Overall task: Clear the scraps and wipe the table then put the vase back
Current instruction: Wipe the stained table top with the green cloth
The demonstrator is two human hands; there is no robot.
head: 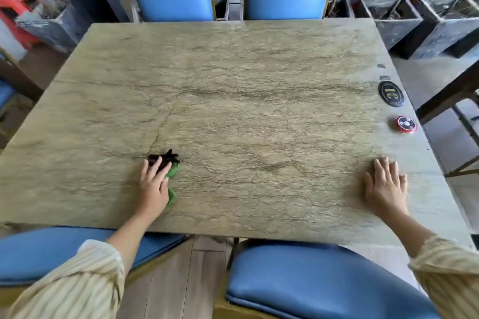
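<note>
Near the bench's (259, 72) seven-o'clock quarter, my left hand (153, 187) lies over the scraps (166, 159): a dark, spiky clump just off the fingertips at twelve o'clock, with green leaf bits touching its three-o'clock side. Fingers look extended, pressing or sweeping; whether they pinch anything, I cannot tell. Right hand (386, 185) rests flat, fingers spread, holding nothing, well apart at four o'clock. Left is plainly nearer. No vase in view.

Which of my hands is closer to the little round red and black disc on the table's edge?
Right. The right hand rests flat just below the round red and black disc; the left hand is far across the stone table, on dark and green scraps.
</note>
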